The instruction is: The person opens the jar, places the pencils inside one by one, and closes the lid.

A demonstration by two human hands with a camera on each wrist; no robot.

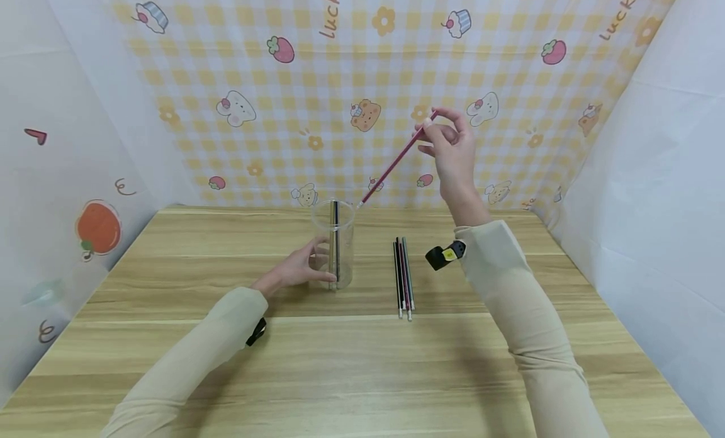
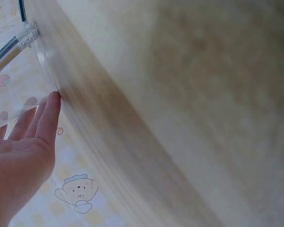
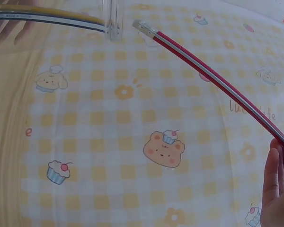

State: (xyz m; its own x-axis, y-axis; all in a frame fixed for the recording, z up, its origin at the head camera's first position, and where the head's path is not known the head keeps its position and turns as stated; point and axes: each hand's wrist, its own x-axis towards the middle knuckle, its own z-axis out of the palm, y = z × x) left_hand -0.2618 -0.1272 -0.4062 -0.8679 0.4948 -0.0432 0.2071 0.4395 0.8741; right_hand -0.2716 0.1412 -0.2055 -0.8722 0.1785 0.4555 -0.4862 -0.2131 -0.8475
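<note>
A clear cup (image 1: 347, 252) stands upright on the table, with a gold and a dark pencil (image 1: 338, 249) inside. My left hand (image 1: 297, 266) holds the cup low on its left side, thumb in front and fingers behind; the left wrist view shows those fingers (image 2: 49, 118) against the clear wall. Up and to the right, my right hand (image 1: 455, 151) pinches a red striped pencil (image 1: 396, 161) near its upper end. The pencil slants down left, its white eraser end (image 3: 146, 28) close to the cup's rim (image 1: 333, 226); whether they touch I cannot tell.
Several pencils (image 1: 403, 277) in dark, red and grey-green colours lie bunched on the wooden table (image 1: 340, 375), right of the cup. A yellow checked cloth (image 1: 340, 79) hangs behind the table, and white sheets (image 1: 651, 174) close off both sides.
</note>
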